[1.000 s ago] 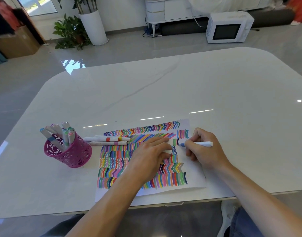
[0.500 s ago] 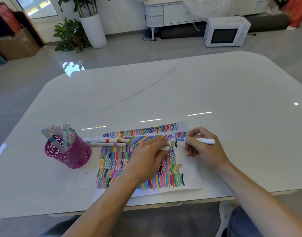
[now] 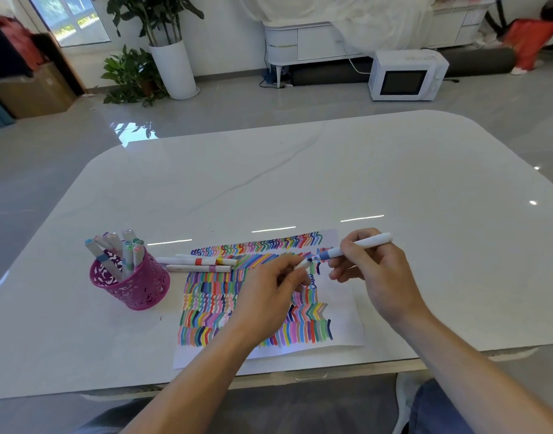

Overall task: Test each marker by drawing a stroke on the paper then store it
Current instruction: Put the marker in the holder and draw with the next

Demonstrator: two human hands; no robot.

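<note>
Pinched in the right hand, a blue-banded marker points its tip left, right at a white cap that the left hand pinches in its fingertips, both above the paper's far right part. A white table stretches wide beyond and to the right. The paper, crowded with coloured strokes, lies at the table's near edge. A pink mesh cup of stored markers stands to the paper's left, apart from it. Two loose markers lie between them, ends over the sheet. The print on the barrels is too small to read.
</note>
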